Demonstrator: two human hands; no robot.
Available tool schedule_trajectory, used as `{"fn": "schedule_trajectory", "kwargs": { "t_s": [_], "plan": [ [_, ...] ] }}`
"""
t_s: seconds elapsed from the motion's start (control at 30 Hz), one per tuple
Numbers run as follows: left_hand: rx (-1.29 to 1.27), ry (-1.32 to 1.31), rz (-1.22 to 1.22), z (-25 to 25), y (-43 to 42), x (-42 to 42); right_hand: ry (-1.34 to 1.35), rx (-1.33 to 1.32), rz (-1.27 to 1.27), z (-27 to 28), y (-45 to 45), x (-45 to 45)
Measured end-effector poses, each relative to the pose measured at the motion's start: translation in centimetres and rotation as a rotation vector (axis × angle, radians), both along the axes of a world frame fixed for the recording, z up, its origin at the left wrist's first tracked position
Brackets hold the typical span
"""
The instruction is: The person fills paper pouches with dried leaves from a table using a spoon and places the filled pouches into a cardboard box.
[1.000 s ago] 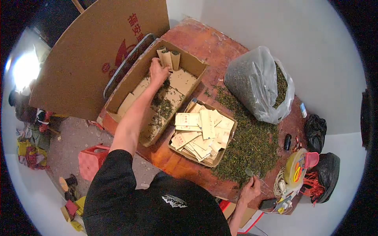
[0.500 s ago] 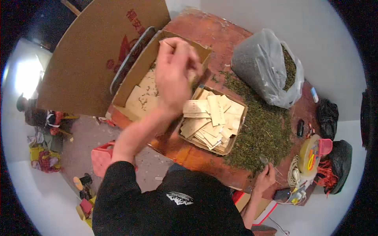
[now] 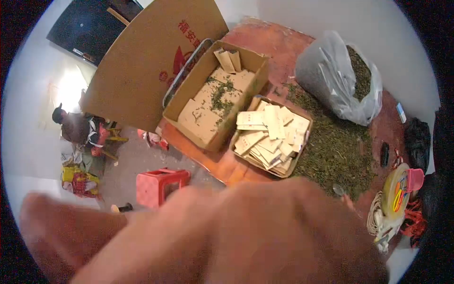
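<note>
My left hand [image 3: 227, 232] is very close to the camera, large and blurred across the bottom of the view; whatever its fingers hold is hidden. Behind it, only a fingertip of my right hand [image 3: 348, 202] shows, at a small spoon [image 3: 338, 190] over the dried leaves [image 3: 336, 156]. A shallow tray [image 3: 297, 165] holds a heap of small paper packets [image 3: 272, 135]. Beside it, a cardboard box [image 3: 218, 135] contains flat packets with leaf bits scattered on top, and a few packets [image 3: 229, 61] lean in its far corner.
A clear plastic bag [image 3: 326, 78] of leaves sits behind the pile. Cord [image 3: 375, 213], a round tub [image 3: 393, 194] and a pink container [image 3: 415, 180] lie to the right. A large cardboard panel [image 3: 142, 71] stands left; a red stool [image 3: 151, 187] and a seated person [image 3: 75, 125] are beyond.
My left hand has come back from above the cardboard box to right before the camera. The leaning packets and leaf bits it covered now show. The view has shifted, and my right hand is mostly hidden.
</note>
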State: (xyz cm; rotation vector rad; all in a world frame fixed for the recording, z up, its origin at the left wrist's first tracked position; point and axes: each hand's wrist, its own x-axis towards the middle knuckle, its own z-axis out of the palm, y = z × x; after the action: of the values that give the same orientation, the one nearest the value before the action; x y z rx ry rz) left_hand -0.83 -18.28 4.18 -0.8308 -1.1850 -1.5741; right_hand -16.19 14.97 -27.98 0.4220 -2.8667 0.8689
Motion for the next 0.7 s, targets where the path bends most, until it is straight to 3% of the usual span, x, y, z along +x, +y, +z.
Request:
{"fn": "schedule_trajectory", "kwargs": {
  "t_s": [0.1, 0.2, 0.4, 0.5, 0.63, 0.7],
  "plan": [
    [-0.003, -0.004, 0.048, -0.1, 2.5, -0.1, -0.065, 0.079, -0.015, -2.7, 3.4, -0.8],
    [-0.020, 0.003, 0.103, -0.3, 4.4, -0.2, 0.134, -0.083, 0.111, 2.4, 1.7, 0.8],
    [-0.042, 0.059, 0.261, -0.7, 7.1, -0.4, 0.113, -0.127, 0.134, 2.1, 3.2, -0.4],
    [-0.036, 0.064, 0.399, -1.9, 7.8, -0.9, -0.067, -0.095, 0.120, 3.6, 3.7, -0.5],
    [-0.076, -0.099, 0.691, -6.1, 7.8, -2.3, -0.026, -0.225, 0.121, 3.5, 3.6, -1.1],
    [-0.121, -0.320, 0.819, -8.8, 6.9, -2.4, 0.006, -0.198, 0.124, 3.5, 4.1, -1.5]
  ]
}}
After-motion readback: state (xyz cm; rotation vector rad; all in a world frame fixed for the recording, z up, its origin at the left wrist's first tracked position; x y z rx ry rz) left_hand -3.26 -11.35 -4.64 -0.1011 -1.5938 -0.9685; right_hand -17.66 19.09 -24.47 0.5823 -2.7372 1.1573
